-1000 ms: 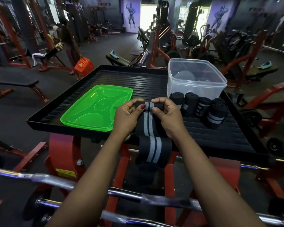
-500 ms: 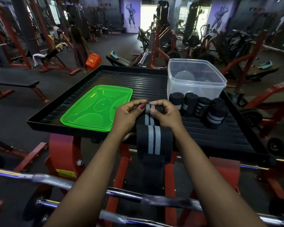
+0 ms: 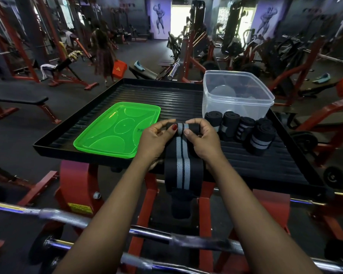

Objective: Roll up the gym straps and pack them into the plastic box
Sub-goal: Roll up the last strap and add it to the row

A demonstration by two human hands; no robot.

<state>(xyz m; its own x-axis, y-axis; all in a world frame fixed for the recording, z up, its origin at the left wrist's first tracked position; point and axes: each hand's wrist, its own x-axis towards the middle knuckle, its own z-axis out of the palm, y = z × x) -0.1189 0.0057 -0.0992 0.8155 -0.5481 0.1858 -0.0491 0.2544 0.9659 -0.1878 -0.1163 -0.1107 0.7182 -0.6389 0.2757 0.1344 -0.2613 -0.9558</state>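
Observation:
A black gym strap with grey stripes (image 3: 183, 167) lies over the near edge of the black ribbed tray (image 3: 166, 99), its loose end hanging down. Its far end is a small roll, pinched at the left by my left hand (image 3: 156, 139) and at the right by my right hand (image 3: 202, 139). Several rolled straps (image 3: 243, 129) stand in a row just right of my hands. Behind them stands the clear plastic box (image 3: 238, 95), open, with nothing seen inside. Its green lid (image 3: 117, 129) lies upturned on the tray's left.
The tray sits on a red steel frame (image 3: 73, 186). Chrome barbells (image 3: 71, 218) cross the foreground below my arms. Gym benches and machines fill the room behind, and a person (image 3: 103, 52) carrying an orange basket walks at the back left.
The roll between my fingers has grown a little and the hanging tail has shortened, drawn up toward the tray. The person with the orange basket has walked to the right.

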